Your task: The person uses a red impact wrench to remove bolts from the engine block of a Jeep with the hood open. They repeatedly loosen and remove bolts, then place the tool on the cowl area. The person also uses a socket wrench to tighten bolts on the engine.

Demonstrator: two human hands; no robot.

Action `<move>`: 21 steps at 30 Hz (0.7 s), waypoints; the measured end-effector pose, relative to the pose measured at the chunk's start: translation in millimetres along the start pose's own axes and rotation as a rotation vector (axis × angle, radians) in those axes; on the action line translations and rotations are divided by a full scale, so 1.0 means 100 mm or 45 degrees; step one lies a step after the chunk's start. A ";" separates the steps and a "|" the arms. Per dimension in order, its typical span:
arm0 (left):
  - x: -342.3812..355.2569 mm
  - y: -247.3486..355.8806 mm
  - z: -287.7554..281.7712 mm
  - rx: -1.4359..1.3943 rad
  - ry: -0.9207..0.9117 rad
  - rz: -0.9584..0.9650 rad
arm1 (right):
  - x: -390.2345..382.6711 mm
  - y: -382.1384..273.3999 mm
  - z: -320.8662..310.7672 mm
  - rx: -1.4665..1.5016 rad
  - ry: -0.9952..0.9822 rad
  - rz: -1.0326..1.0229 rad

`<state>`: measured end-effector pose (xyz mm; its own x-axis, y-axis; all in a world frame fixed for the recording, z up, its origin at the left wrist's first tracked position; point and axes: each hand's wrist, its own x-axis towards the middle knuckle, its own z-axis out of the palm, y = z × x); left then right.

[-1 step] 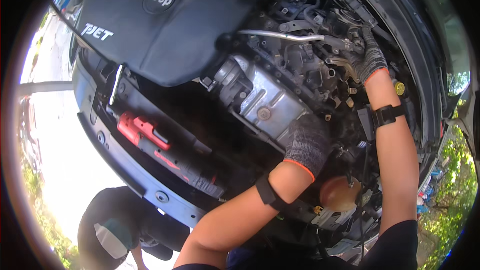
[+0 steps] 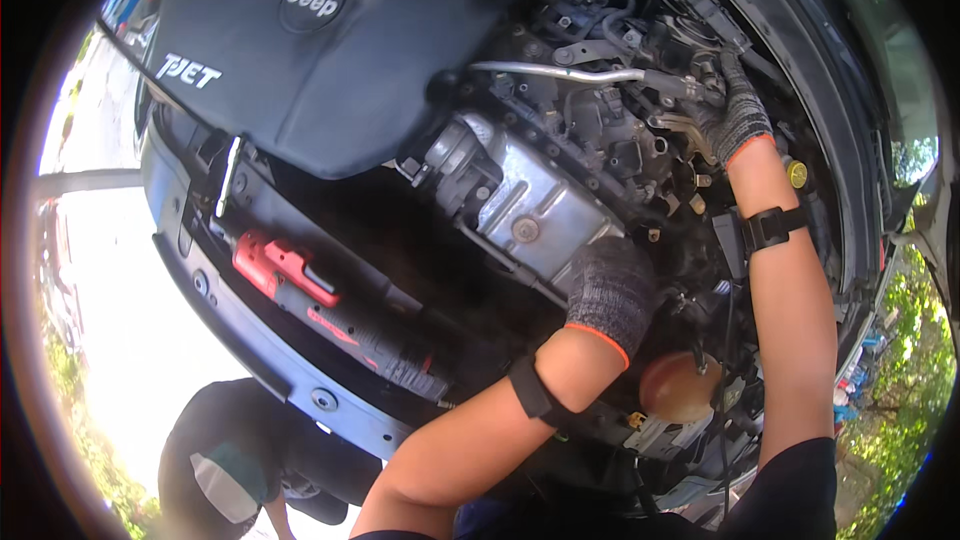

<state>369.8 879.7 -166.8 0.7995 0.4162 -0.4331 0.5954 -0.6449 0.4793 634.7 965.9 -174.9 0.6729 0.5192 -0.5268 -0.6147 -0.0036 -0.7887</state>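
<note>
My left hand [image 2: 610, 285], in a dark grey knit glove with an orange cuff, reaches down at the lower end of a silver metal heat shield [image 2: 545, 202]. Its fingers are out of sight among the engine parts. My right hand [image 2: 738, 115], gloved alike, is at the back right of the engine bay. Its fingers curl around parts beside a black hose [image 2: 675, 86] that joins a silver metal pipe [image 2: 560, 71]; what they grip is hidden. Below this hand lies a tan metal bracket [image 2: 690, 127].
A black plastic engine cover [image 2: 340, 70] fills the upper left. A red and black cordless ratchet [image 2: 340, 300] lies along the front crossmember [image 2: 322, 400]. Near my left forearm is a brownish round reservoir [image 2: 680, 387]. Another person [image 2: 235, 460] bends down outside, at lower left.
The view has shifted very slightly. Both hands stay at the same places on the engine.
</note>
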 end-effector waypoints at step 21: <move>-0.06 -0.07 0.17 0.356 -0.061 0.189 | 0.27 0.01 -0.32 -0.383 -0.370 0.047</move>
<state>359.5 870.8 -180.6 0.8674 0.2780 -0.4126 0.4220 -0.8504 0.3143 665.7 952.6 -200.6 0.4821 0.7336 -0.4789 -0.4597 -0.2536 -0.8511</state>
